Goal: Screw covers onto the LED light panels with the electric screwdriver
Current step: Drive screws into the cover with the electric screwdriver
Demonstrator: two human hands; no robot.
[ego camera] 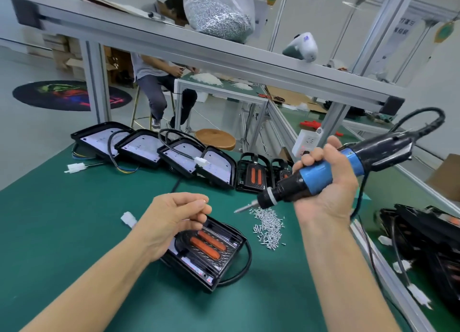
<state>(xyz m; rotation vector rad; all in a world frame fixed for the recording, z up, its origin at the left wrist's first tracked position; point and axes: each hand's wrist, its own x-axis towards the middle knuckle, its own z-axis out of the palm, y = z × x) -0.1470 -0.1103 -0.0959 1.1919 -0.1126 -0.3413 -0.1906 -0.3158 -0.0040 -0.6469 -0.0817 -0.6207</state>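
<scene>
Your right hand (326,180) grips the electric screwdriver (321,176) by its stiff barrel; your left hand (174,222) pinches something small — possibly a slippery screw — over the rigid cover (211,254).

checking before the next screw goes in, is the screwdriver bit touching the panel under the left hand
Apart. The head view shows the electric screwdriver raised in the right hand, its bit over the loose screws, with bare green mat between it and the panel.
</scene>
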